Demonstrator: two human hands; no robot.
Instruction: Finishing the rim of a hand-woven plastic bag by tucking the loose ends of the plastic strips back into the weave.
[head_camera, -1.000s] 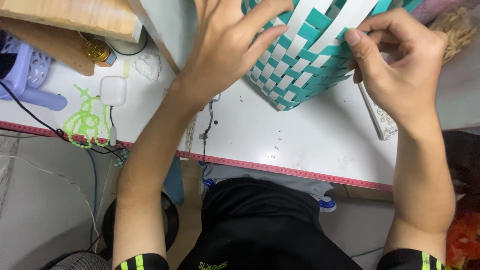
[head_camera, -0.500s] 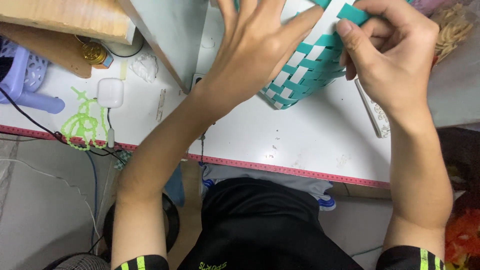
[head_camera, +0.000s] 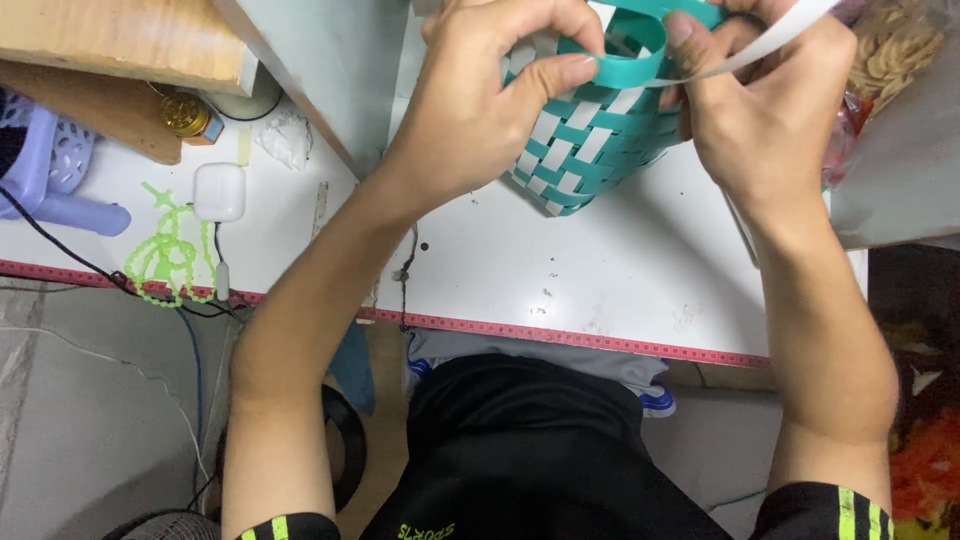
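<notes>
Basket (head_camera: 590, 150), teal-and-white weave, sits at the far edge of the white table (head_camera: 600, 270), tipped with a lower corner toward the person. Walls look woven; rim strips loose, unfinished. Teal strip (head_camera: 630, 62) loops crosswise above it. Left hand (head_camera: 480, 110) pinches the strip; right hand (head_camera: 760, 110) is closed on the white strip (head_camera: 780, 45).
</notes>
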